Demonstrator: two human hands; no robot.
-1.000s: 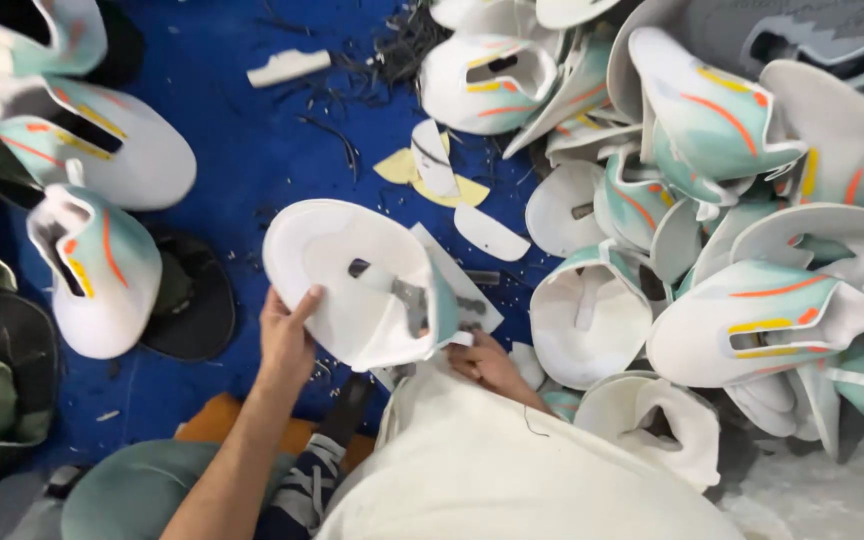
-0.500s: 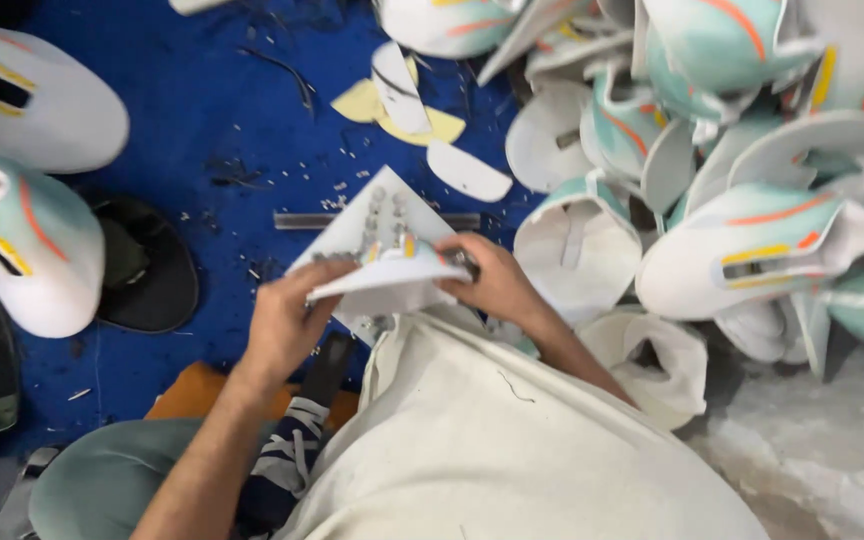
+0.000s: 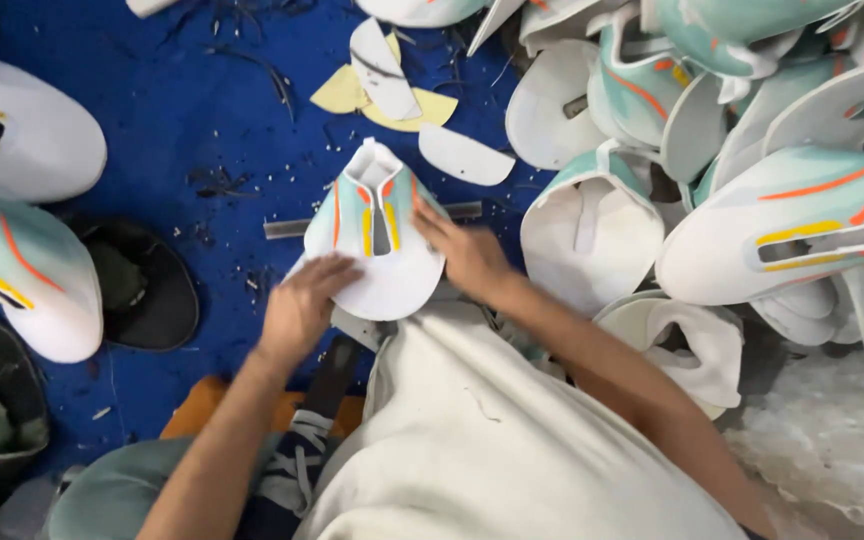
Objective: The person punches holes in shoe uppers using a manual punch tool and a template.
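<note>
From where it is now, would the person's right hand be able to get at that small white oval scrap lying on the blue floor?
Probably yes. The right hand rests on the shoe upper, and the white oval scrap lies just beyond it on bare blue floor, with nothing between.

Left hand (image 3: 297, 305) and right hand (image 3: 467, 255) grip a white-and-teal shoe upper (image 3: 377, 245) above the blue floor (image 3: 182, 110).

Shoe upper's (image 3: 377, 235) near edge — under both hands; pile (image 3: 752, 150) cropped right.
</note>
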